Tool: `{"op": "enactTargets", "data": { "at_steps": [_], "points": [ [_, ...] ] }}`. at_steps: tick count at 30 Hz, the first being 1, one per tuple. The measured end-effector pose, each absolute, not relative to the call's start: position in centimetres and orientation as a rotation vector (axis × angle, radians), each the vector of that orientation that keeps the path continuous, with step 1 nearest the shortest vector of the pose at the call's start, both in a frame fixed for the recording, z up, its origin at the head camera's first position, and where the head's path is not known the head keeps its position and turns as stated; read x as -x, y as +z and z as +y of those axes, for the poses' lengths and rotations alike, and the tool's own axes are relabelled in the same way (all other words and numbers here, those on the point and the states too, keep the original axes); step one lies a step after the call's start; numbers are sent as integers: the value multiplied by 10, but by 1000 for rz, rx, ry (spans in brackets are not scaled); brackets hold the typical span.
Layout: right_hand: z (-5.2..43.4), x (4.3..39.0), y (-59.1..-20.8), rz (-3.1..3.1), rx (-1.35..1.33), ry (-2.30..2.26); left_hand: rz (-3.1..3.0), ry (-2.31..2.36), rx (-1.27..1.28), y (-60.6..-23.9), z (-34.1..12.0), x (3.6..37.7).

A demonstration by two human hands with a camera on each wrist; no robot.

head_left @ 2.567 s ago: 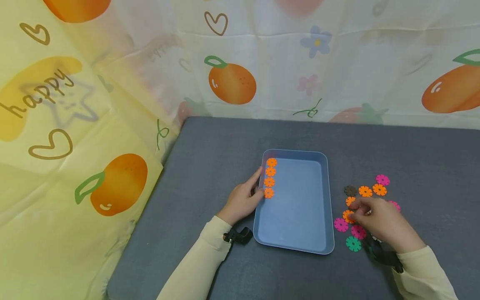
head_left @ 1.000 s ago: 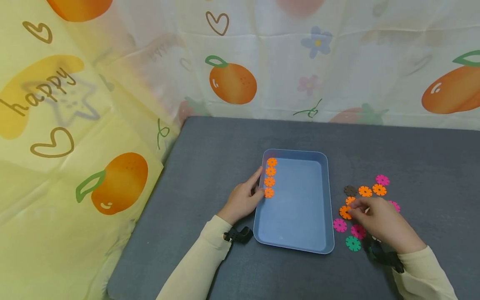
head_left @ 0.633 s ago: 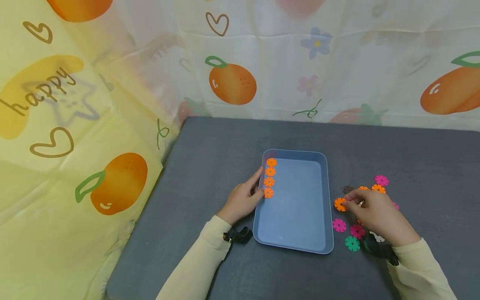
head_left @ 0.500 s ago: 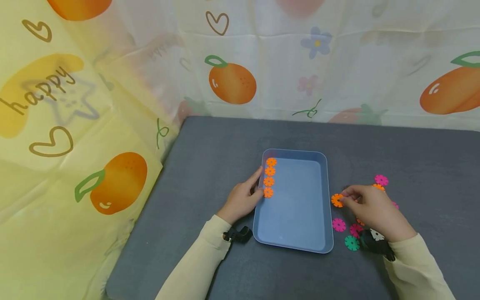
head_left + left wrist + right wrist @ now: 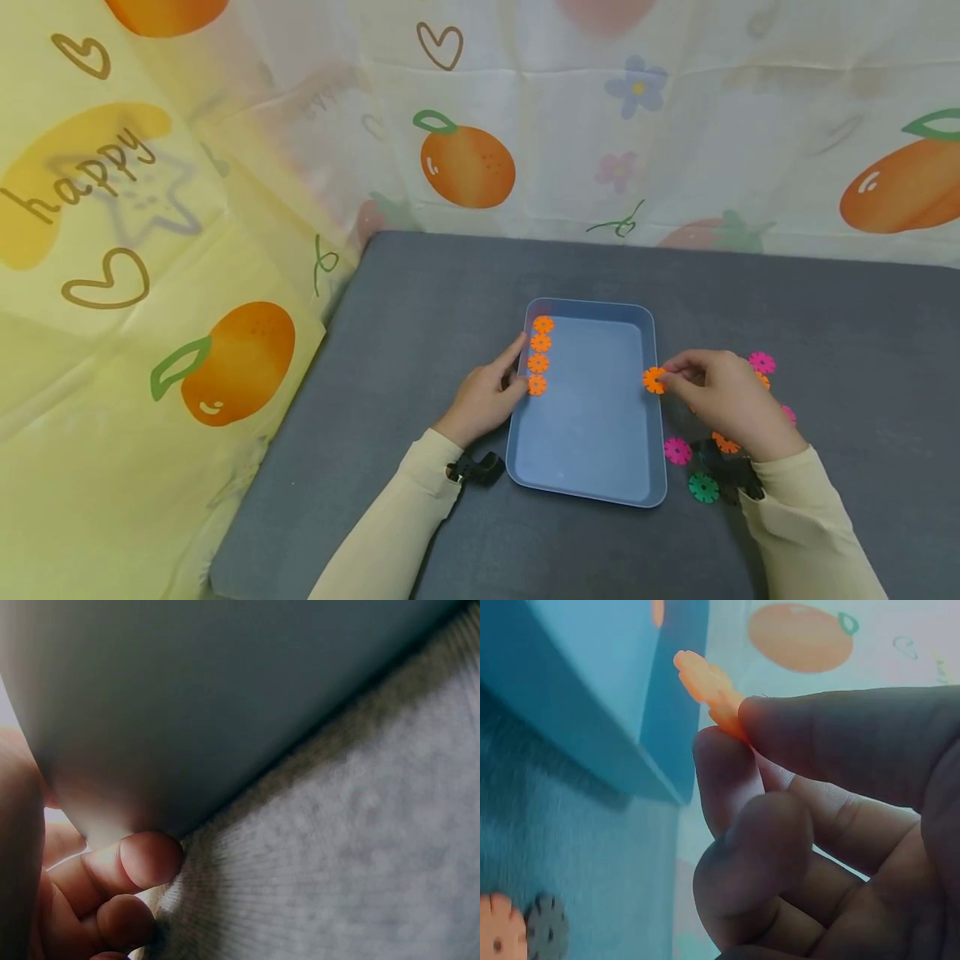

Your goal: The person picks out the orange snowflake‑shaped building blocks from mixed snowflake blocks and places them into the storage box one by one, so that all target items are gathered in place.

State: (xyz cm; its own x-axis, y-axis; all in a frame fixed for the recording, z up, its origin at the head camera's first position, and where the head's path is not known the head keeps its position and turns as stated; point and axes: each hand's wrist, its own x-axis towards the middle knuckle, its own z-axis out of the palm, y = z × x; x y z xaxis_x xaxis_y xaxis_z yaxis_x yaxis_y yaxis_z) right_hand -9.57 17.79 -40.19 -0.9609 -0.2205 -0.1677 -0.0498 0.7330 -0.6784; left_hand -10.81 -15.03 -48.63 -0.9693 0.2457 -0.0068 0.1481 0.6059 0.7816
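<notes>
A blue tray [image 5: 585, 450] lies on the table, with several orange notched plastic discs [image 5: 538, 363] in a column along its inner left side. At that left edge, my left hand [image 5: 486, 402] holds the tray, the thumb at the rim by the lowest disc. Its curled fingertips [image 5: 150, 860] touch the tray's outer wall in the left wrist view. Between thumb and index finger, my right hand [image 5: 731, 400] pinches another orange notched disc [image 5: 654, 381]. This disc is held above the tray's right rim, tilted in the right wrist view.
Right of the tray lie loose notched discs: pink [image 5: 677, 451], green [image 5: 703, 487] and orange [image 5: 726, 442] ones, several partly under my right arm. A dark grey disc [image 5: 547, 928] shows in the right wrist view. A fruit-print cloth [image 5: 555, 167] hangs behind the grey table [image 5: 405, 333].
My right hand has lifted an orange disc from the loose ones and carried it left and away from me, to the tray's right rim. The left hand and tray have stayed put.
</notes>
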Motion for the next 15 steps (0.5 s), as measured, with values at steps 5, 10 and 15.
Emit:
{"op": "enactTargets", "data": {
  "at_steps": [5, 10, 15],
  "points": [
    [160, 100, -403, 2704, 234, -1047, 2707, 1306, -340, -487, -150, 109],
    [140, 103, -405, 2667, 271, -1061, 2713, 1310, -345, -487, -150, 108],
    [122, 108, -409, 2647, 327, -1066, 2714, 1308, -337, -488, -150, 108]
  ]
}}
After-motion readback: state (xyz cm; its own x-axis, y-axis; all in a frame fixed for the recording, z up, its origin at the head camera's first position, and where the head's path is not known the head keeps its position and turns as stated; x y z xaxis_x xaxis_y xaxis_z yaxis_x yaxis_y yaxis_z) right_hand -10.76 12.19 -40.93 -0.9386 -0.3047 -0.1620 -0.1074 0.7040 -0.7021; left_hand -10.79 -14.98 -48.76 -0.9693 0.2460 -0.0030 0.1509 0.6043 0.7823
